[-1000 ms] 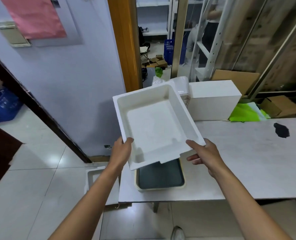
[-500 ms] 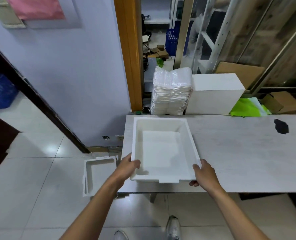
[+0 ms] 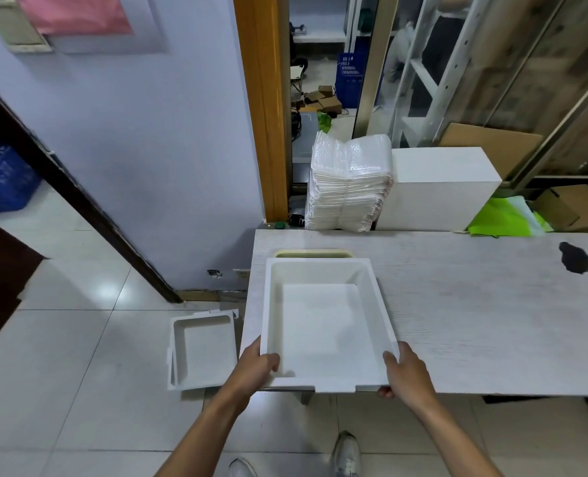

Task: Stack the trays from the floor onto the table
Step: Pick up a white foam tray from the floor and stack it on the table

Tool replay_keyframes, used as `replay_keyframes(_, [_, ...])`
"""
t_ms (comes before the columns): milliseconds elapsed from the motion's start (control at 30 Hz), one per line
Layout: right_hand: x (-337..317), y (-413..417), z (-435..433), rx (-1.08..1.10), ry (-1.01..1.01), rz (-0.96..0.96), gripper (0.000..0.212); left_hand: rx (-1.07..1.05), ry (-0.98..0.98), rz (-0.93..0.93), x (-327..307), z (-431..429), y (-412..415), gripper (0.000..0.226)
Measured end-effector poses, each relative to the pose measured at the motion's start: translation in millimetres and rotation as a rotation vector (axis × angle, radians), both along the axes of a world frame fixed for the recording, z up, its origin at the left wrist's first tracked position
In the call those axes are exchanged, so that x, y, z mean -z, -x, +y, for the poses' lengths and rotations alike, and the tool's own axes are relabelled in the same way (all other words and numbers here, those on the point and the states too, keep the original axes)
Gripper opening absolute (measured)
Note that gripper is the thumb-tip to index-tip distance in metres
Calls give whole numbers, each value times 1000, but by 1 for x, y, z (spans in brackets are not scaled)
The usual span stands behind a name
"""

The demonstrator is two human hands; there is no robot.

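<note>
A white foam tray [image 3: 323,325] lies on the left end of the pale wooden table [image 3: 475,304], sitting over a cream-rimmed tray [image 3: 312,253] of which only the far edge shows. My left hand [image 3: 256,368] grips its near left corner and my right hand [image 3: 404,375] grips its near right corner. More white foam trays [image 3: 203,349] lie stacked on the tiled floor just left of the table.
A wrapped stack of white sheets [image 3: 347,182] and a white box [image 3: 439,191] stand behind the table's far edge. A dark stain [image 3: 575,258] marks the table at right. Cardboard boxes [image 3: 575,206] and green bags [image 3: 502,218] sit far right. My shoes [image 3: 346,456] are below.
The white tray came down from mid-air onto the table over the cream-rimmed tray, then slid a little nearer me, uncovering that tray's far rim. Both hands stay on its near corners.
</note>
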State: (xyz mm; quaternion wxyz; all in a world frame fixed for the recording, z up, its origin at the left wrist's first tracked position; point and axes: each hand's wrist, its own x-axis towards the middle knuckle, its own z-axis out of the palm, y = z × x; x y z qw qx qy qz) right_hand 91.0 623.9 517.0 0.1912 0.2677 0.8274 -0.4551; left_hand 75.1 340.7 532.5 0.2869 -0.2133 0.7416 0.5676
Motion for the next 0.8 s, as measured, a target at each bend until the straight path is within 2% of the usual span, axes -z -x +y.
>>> replay_keyframes(133, [0,12,-4,-8,14,3,30,-10,19,11,3,-3,10,43])
replay_keyframes(333, [0,35,-7,-7,7,4,31,-57,29,44,4,-2,28,32])
replay_keyframes(800, [12,52,-7,57,125,-1,44,7,27,105,9,4,44,44])
